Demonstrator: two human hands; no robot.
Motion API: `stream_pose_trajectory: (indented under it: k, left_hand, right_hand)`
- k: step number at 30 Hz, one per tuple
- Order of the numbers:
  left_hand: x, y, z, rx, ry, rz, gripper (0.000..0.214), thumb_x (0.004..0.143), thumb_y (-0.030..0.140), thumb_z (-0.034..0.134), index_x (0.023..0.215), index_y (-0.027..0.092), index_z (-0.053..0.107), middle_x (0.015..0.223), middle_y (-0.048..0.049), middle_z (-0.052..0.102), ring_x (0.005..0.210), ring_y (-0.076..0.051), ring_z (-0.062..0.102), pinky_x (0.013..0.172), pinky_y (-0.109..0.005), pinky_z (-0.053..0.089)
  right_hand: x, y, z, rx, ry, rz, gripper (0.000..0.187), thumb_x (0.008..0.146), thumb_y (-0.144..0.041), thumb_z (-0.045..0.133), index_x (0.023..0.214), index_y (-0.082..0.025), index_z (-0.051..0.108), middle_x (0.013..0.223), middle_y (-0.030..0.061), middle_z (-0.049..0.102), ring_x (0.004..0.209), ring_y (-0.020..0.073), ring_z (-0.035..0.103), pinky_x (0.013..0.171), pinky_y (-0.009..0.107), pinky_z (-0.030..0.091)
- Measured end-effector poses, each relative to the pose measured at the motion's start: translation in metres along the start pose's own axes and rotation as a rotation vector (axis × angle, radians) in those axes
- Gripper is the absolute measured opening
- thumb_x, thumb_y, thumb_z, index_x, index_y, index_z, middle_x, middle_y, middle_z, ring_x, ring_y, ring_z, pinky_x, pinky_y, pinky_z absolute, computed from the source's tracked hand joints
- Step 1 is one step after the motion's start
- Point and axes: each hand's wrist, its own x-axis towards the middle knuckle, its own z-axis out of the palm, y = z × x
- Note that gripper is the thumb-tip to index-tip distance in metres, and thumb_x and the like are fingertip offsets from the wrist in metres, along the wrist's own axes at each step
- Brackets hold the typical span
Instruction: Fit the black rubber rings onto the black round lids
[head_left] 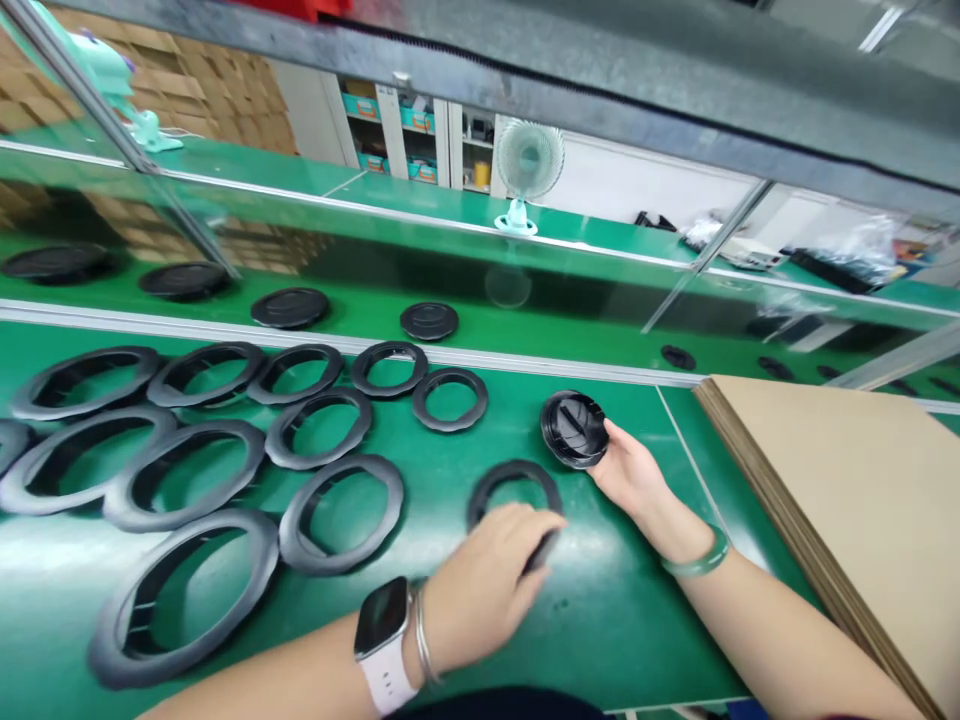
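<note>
My left hand [487, 580], with a white smartwatch and a bangle on its wrist, closes its fingers on the near rim of a black plastic ring [501, 482] lying on the green table [600, 600]. My right hand [630, 468], a green bangle on the wrist, grips a round black cap [574, 428], tilted up just right of that ring. Several more black rings [315, 425] lie in rows to the left.
A stack of brown cardboard sheets [847, 510] lies at the right. Behind a metal rail, several black discs [289, 306] sit on a green conveyor strip. A small fan [529, 170] stands on the far shelf. Angled metal struts cross the view.
</note>
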Motion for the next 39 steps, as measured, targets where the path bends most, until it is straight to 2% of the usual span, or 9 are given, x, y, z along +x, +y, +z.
stream_pose_trajectory:
  k: [4,7,10,12,17,22,26,31,39]
  left_hand:
    - [0.0,0.002,0.007,-0.621,-0.135,-0.081,0.044,0.087,0.026,0.059,0.13,0.025,0.058,0.111,-0.0064,0.067,0.104,-0.021,0.062,0.098,-0.037,0.048]
    - [0.011,-0.008,0.012,-0.93,-0.142,-0.207,0.031,0.083,0.036,0.064,0.109,0.018,0.064,0.102,-0.0069,0.069,0.101,-0.022,0.064,0.095,-0.038,0.048]
    - [0.02,-0.019,0.013,-0.997,-0.093,-0.279,0.028,0.079,0.036,0.069,0.098,0.017,0.061,0.098,-0.0066,0.071,0.099,-0.023,0.065,0.095,-0.039,0.047]
    - [0.022,-0.023,0.012,-0.958,-0.072,-0.318,0.026,0.075,0.03,0.071,0.096,0.017,0.061,0.099,-0.0067,0.071,0.099,-0.023,0.065,0.093,-0.038,0.048]
    - [0.021,-0.028,0.014,-0.853,-0.064,-0.399,0.023,0.066,0.015,0.065,0.089,0.016,0.063,0.095,-0.0048,0.07,0.094,-0.023,0.065,0.086,-0.035,0.049]
    - [0.022,-0.035,0.02,-0.834,-0.072,-0.465,0.024,0.061,0.012,0.062,0.085,0.017,0.062,0.093,-0.0052,0.072,0.091,-0.025,0.068,0.085,-0.038,0.051]
    - [0.022,-0.041,0.023,-0.879,-0.073,-0.475,0.022,0.062,0.013,0.064,0.083,0.018,0.058,0.092,-0.0056,0.072,0.094,-0.027,0.07,0.086,-0.04,0.051]
    - [0.022,-0.042,0.024,-0.93,-0.039,-0.461,0.03,0.064,0.011,0.064,0.091,0.02,0.055,0.094,-0.0035,0.071,0.095,-0.026,0.071,0.088,-0.041,0.053]
    - [0.025,-0.031,0.005,-0.837,-0.036,-0.493,0.027,0.064,0.014,0.065,0.091,0.017,0.059,0.092,-0.0045,0.071,0.09,-0.024,0.069,0.081,-0.036,0.052]
  right_hand:
    - [0.021,-0.004,0.01,-0.048,-0.007,-0.035,0.03,0.08,-0.038,0.068,0.104,-0.019,0.067,0.113,0.0093,0.071,0.114,0.0277,0.064,0.1,0.045,0.054]
    - [0.061,-0.012,0.024,-0.199,-0.03,-0.288,0.04,0.084,-0.043,0.065,0.115,-0.019,0.063,0.125,0.0106,0.066,0.12,0.0279,0.06,0.103,0.047,0.051]
    - [0.115,-0.022,0.04,-0.696,-0.012,-0.658,0.045,0.092,-0.04,0.056,0.131,-0.018,0.058,0.14,0.0107,0.056,0.131,0.0251,0.051,0.114,0.045,0.039]
    - [0.148,-0.028,0.047,-1.114,-0.015,-0.758,0.041,0.092,-0.034,0.058,0.13,-0.02,0.061,0.143,0.0079,0.054,0.139,0.0241,0.041,0.12,0.043,0.028]
    - [0.196,-0.05,0.033,-1.447,0.102,-0.705,0.037,0.091,-0.019,0.059,0.127,-0.023,0.066,0.145,0.0026,0.052,0.145,0.0217,0.031,0.123,0.04,0.019]
    - [0.193,-0.106,-0.038,-1.496,0.685,-0.593,0.053,0.088,-0.002,0.041,0.141,-0.001,0.048,0.147,0.0214,0.044,0.14,0.026,0.033,0.119,0.041,0.02]
    - [0.185,-0.141,-0.098,-1.462,1.011,-0.38,0.035,0.093,-0.009,0.049,0.125,0.002,0.057,0.128,0.0277,0.054,0.127,0.033,0.045,0.11,0.049,0.032]
    - [0.201,-0.144,-0.125,-1.463,1.0,-0.246,0.017,0.097,-0.027,0.065,0.104,-0.012,0.066,0.112,0.0082,0.064,0.107,0.0222,0.06,0.099,0.043,0.047]
    - [0.205,-0.135,-0.111,-1.459,0.949,-0.238,0.016,0.093,-0.029,0.07,0.093,-0.012,0.068,0.094,0.005,0.068,0.092,0.0191,0.064,0.09,0.039,0.052]
